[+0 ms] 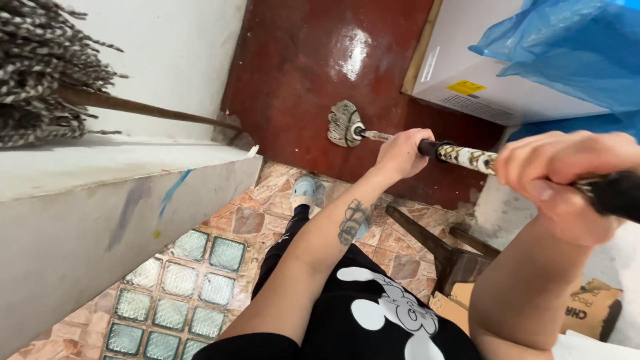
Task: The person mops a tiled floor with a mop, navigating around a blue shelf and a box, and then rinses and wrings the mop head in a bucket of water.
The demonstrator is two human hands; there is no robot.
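Both sets of fingers clamped round the long mop handle with its black grip and patterned white-and-gold wrap (467, 157). Left hand (402, 155) closed forward on the shaft, nearer the head; right hand (563, 183) closed further back on the black section, nearest the camera, knuckles up, thumb tucked underneath.

Beyond the left fingertips, down the shaft: grey-and-white string mop head (345, 125), pressed flat on the glossy dark red floor (300, 67), well ahead of both grips. Wet sheen showing just past the mop head.

Risks, judged from here. Slick patch ahead of the mop, so a step forward with the light blue shoe (305, 190) could slide. Dark wooden stool leg (427, 243) sitting just below the left wrist, easy to knock on a pull-back stroke. White box under blue plastic sheet (567, 53) close to the right of the shaft, a sideways sweep likely to catch it. Second grey string mop (40, 67) resting on the white ledge (120, 163) off to the left of the fingers, its brown stick reaching toward the corner and easy to clip and topple.

Pose: both forearms extended forward and down, left arm nearly straight with a tattoo on the inner forearm, right elbow bent and held closer to the body. Handle angled downward away from the person, over the orange patterned tiles (267, 213).
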